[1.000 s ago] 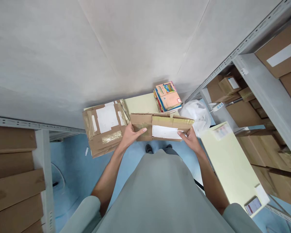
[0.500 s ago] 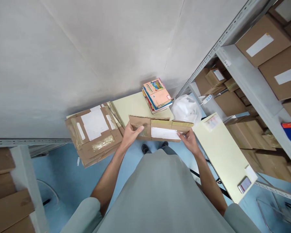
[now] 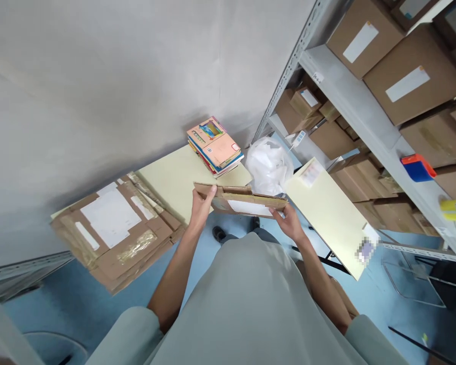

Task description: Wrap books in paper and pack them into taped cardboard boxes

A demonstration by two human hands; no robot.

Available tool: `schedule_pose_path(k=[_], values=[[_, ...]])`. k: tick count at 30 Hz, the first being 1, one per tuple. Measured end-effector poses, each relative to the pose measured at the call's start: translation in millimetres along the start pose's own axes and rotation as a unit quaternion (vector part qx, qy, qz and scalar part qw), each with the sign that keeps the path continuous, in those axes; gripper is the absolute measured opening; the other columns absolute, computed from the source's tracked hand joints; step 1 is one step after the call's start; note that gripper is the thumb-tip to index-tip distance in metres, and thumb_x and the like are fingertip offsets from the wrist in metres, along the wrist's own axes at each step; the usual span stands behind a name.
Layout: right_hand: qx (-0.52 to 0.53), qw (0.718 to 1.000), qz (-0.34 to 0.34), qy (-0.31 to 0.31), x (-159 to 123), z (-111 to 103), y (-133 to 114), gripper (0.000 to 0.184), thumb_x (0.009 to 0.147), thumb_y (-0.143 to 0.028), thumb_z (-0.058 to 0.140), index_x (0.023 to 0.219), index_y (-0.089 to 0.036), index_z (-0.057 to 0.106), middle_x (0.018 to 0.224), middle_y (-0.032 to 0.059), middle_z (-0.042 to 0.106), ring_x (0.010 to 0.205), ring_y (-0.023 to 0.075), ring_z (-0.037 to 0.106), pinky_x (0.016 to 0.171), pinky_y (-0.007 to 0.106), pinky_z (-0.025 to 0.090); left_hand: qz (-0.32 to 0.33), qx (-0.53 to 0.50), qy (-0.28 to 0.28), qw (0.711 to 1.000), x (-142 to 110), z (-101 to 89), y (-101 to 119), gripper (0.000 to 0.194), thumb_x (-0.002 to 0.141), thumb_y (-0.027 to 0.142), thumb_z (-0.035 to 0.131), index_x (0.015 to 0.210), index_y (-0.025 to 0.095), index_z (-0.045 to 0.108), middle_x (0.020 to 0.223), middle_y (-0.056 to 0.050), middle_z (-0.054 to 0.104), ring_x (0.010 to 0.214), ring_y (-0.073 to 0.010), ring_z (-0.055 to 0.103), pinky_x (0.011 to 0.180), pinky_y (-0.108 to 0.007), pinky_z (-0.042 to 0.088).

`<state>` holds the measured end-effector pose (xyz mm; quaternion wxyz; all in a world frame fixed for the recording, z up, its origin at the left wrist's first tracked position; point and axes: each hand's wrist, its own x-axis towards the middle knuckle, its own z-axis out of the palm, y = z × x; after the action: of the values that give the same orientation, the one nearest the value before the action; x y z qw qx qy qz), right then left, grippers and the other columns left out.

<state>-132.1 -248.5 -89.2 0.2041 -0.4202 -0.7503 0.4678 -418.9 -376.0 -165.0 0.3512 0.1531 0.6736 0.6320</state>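
Note:
Both my hands hold a flattened cardboard box [image 3: 243,202] with a white label, level in front of my chest. My left hand [image 3: 202,207] grips its left end, fingers wrapped over the edge. At the right end, my right hand [image 3: 288,224] pinches the near edge. The box hovers above the front of a pale yellow table [image 3: 175,177]. A stack of colourful books [image 3: 215,146] lies at that table's far corner. To the left, a pile of flattened taped cardboard [image 3: 114,225] overhangs the table's edge.
A crumpled white plastic bag [image 3: 269,163] sits between two tables. A second pale yellow table [image 3: 329,213] stands at the right, with a phone [image 3: 365,249] near its front corner. Metal shelving [image 3: 349,109] with brown boxes fills the right side. The floor [image 3: 72,309] is blue.
The view has swung right and the box has tipped flatter in my hands. Both grips stay where they were on its ends.

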Motion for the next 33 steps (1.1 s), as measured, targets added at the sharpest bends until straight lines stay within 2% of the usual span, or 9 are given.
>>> schedule_pose_path(k=[3,8,10,13,17,21,27,30,33], values=[[0.004,1.0,0.003,0.016,3,-9,12,0.053,0.1,-0.076,0.066,0.12,-0.028,0.073,0.123,0.0119,0.082,0.114,0.0339,0.077,0.106,0.052,0.063,-0.028,0.006,0.022,0.999,1,20.9,7,0.069,0.09,0.069,0.081,0.136,0.024,0.057,0.152,-0.018,0.067,0.147,-0.0319,0.063,0.123,-0.044,0.052],[0.014,1.0,0.005,0.026,10,-39,36,0.052,0.099,-0.069,0.071,0.132,-0.028,0.07,0.13,0.0117,0.08,0.12,0.0349,0.075,0.109,0.052,0.061,-0.062,0.001,0.016,0.998,2,60.7,20,0.059,0.097,0.073,0.07,0.13,0.025,0.061,0.153,-0.017,0.068,0.147,-0.0324,0.063,0.117,-0.047,0.055],[0.014,0.999,0.008,0.033,14,-54,46,0.057,0.096,-0.067,0.076,0.136,-0.028,0.068,0.133,0.0119,0.079,0.125,0.0358,0.073,0.112,0.053,0.06,-0.074,0.007,0.016,0.997,2,83.6,22,0.06,0.094,0.072,0.074,0.127,0.023,0.063,0.148,-0.017,0.071,0.142,-0.0333,0.066,0.114,-0.048,0.056],[0.04,0.999,0.007,0.019,23,-77,66,0.069,0.09,-0.065,0.084,0.146,-0.029,0.063,0.141,0.0112,0.075,0.131,0.0345,0.071,0.118,0.052,0.058,-0.054,0.034,-0.034,0.997,0,127.2,21,0.06,0.088,0.068,0.082,0.123,0.022,0.065,0.137,-0.015,0.076,0.135,-0.0331,0.069,0.115,-0.047,0.055],[0.096,0.995,-0.02,0.032,33,-114,103,0.08,0.093,-0.065,0.081,0.16,-0.031,0.052,0.165,0.0137,0.057,0.152,0.0329,0.058,0.125,0.052,0.053,-0.026,0.142,-0.104,0.984,-6,199.9,14,0.049,0.087,0.066,0.083,0.103,0.023,0.067,0.111,-0.01,0.077,0.121,-0.0337,0.07,0.11,-0.046,0.055],[0.115,0.989,-0.008,0.089,30,-173,146,0.09,0.096,-0.074,0.075,0.168,-0.029,0.044,0.171,0.0186,0.05,0.158,0.0362,0.051,0.127,0.056,0.051,-0.002,0.229,-0.148,0.962,-11,285.0,14,0.042,0.094,0.063,0.077,0.087,0.024,0.062,0.09,-0.006,0.069,0.105,-0.0327,0.069,0.101,-0.045,0.056],[0.197,0.967,-0.002,0.161,-2,-271,204,0.078,0.105,-0.083,0.051,0.164,-0.032,0.052,0.171,0.0142,0.052,0.159,0.0372,0.05,0.128,0.058,0.049,0.053,0.268,-0.246,0.93,-12,418.2,25,0.03,0.104,0.052,0.063,0.108,0.023,0.066,0.111,-0.007,0.074,0.118,-0.0298,0.068,0.108,-0.041,0.053],[0.221,0.949,0.054,0.22,-21,-299,229,0.07,0.108,-0.079,0.049,0.161,-0.033,0.056,0.169,0.0123,0.056,0.158,0.0355,0.053,0.128,0.057,0.05,0.046,0.298,-0.296,0.906,-15,476.5,18,0.028,0.107,0.049,0.058,0.116,0.023,0.066,0.125,-0.009,0.074,0.131,-0.0306,0.065,0.118,-0.043,0.049],[0.232,0.925,0.108,0.281,-39,-312,249,0.069,0.108,-0.079,0.052,0.158,-0.032,0.058,0.168,0.0121,0.058,0.156,0.0351,0.054,0.128,0.056,0.049,0.026,0.31,-0.35,0.883,-19,523.3,2,0.03,0.108,0.048,0.057,0.121,0.023,0.067,0.135,-0.012,0.073,0.138,-0.0322,0.063,0.124,-0.046,0.045]])
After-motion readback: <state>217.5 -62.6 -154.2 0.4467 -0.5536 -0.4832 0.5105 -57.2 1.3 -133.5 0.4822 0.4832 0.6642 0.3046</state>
